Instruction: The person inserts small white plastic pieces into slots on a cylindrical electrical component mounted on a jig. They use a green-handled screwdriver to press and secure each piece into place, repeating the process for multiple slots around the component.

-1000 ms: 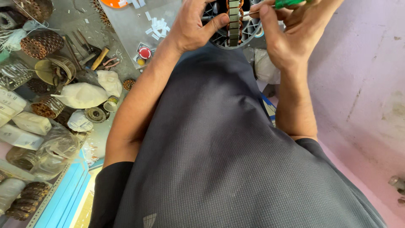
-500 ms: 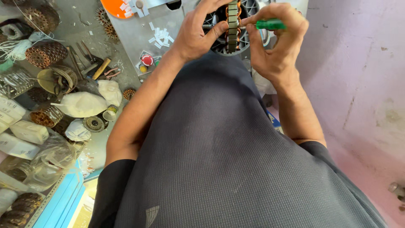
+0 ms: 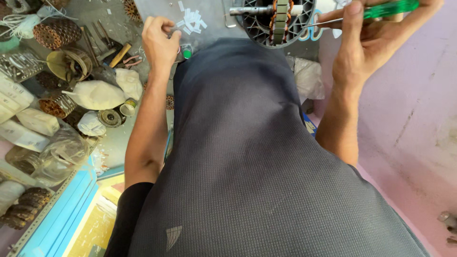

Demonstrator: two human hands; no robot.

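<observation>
Head view: left hand [image 3: 161, 40] has left the stator [image 3: 278, 21] and now pinches at white slips [image 3: 191, 21] on the grey bench [image 3: 157, 9], fingers curled; right hand [image 3: 369, 45] still grips the green screwdriver [image 3: 388, 8], tip at the windings

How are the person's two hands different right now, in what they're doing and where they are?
The left hand reaches down to the small white strips on the grey surface, fingers pinched; the right hand is raised beside the motor part. The left hand carries no tool; the right hand grips a green-handled screwdriver, its shaft pointing at the motor part. Both are bare.
</observation>
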